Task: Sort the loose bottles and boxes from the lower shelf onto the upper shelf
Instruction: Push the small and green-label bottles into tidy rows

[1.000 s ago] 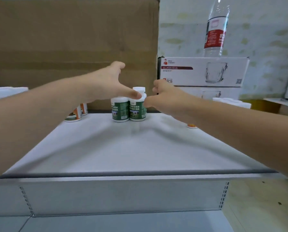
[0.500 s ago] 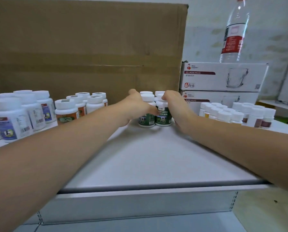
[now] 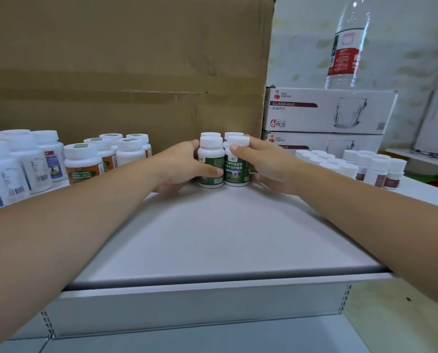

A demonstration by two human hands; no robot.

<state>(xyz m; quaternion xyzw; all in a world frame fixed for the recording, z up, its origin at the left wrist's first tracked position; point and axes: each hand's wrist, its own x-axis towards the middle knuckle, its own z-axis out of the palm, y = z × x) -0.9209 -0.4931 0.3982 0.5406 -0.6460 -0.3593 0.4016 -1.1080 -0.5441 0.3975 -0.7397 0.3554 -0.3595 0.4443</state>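
A tight cluster of green-labelled bottles (image 3: 235, 169) with white caps stands at the back middle of the white upper shelf (image 3: 213, 238). My left hand (image 3: 179, 166) wraps the cluster's left side, thumb across the front of the left bottle (image 3: 210, 161). From the other side my right hand (image 3: 266, 164) cups the cluster, its thumb lying on the neck of the right front bottle. Two more caps show behind the front pair.
White bottles with blue and orange labels (image 3: 83, 161) crowd the shelf's left. Small red-labelled bottles (image 3: 376, 169) stand at the right. Behind are a big cardboard box (image 3: 126, 67), two stacked glass-mug boxes (image 3: 327, 110) and a water bottle (image 3: 348, 47). The lower shelf (image 3: 200, 337) shows below.
The view has swung left and drawn closer, bringing the bottle groups at both sides into sight. Both hands have closed in around the green-labelled bottles.
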